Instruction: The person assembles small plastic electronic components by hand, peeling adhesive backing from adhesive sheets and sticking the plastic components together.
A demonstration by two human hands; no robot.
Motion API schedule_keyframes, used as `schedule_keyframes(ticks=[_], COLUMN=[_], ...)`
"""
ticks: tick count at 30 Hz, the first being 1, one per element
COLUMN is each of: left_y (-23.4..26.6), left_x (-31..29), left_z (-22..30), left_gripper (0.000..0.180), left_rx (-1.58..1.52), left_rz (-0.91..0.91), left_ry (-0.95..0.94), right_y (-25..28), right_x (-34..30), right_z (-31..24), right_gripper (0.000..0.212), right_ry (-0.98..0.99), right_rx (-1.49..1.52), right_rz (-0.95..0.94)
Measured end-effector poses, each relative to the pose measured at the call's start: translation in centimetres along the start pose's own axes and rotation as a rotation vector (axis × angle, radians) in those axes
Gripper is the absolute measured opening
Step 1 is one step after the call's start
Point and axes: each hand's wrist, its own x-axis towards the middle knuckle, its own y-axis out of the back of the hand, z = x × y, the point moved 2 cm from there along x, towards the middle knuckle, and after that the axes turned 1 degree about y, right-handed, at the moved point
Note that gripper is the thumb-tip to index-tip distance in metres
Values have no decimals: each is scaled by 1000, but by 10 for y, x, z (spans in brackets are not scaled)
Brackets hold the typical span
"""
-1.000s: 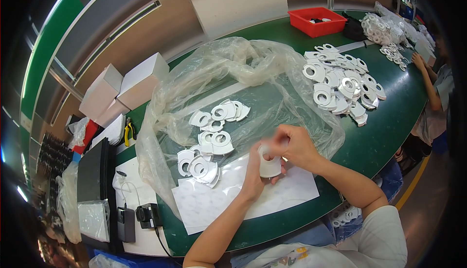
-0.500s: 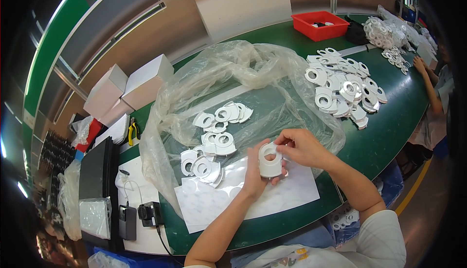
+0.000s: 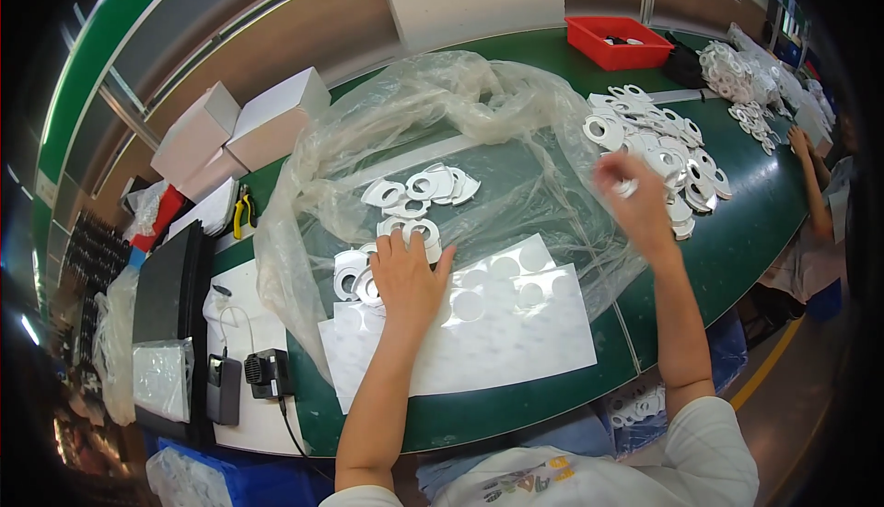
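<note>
My left hand [image 3: 405, 275] lies palm down over the left group of flat white plastic parts with round holes [image 3: 350, 272], its fingers stretched and thumb apart. It touches these parts and covers some of them. At the near edge of the large right-hand pile of like white parts [image 3: 668, 139], my right hand [image 3: 635, 198] is smeared by motion. Its fingers cannot be read, nor whether a part is in them. Between my forearms lie white sheets [image 3: 506, 350] marked with round shapes.
Clear plastic film [image 3: 442, 83] spreads around the left group on the green table [image 3: 737, 240]. A red bin [image 3: 617, 42] stands at the back. White boxes [image 3: 276, 125], yellow-handled pliers [image 3: 242, 212] and a black device [image 3: 267, 373] sit left. Another person's hand [image 3: 801, 143] shows far right.
The white part that was between both hands is no longer there. My left hand has gone left onto the left group; my right hand has moved right and away to the large pile.
</note>
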Motion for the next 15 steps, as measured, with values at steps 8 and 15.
schedule_keyframes(ticks=[8, 15], left_y=[-4, 2], left_x=[2, 3], left_z=[-3, 16], left_gripper=[62, 65], left_rx=[-44, -1471], left_rz=[-109, -243], left_ry=[80, 532], right_y=[-51, -54], right_x=[-80, -65], right_z=[-58, -48], right_gripper=[38, 35], right_ry=[357, 272], right_rx=[-151, -194], right_rz=[-1146, -1075])
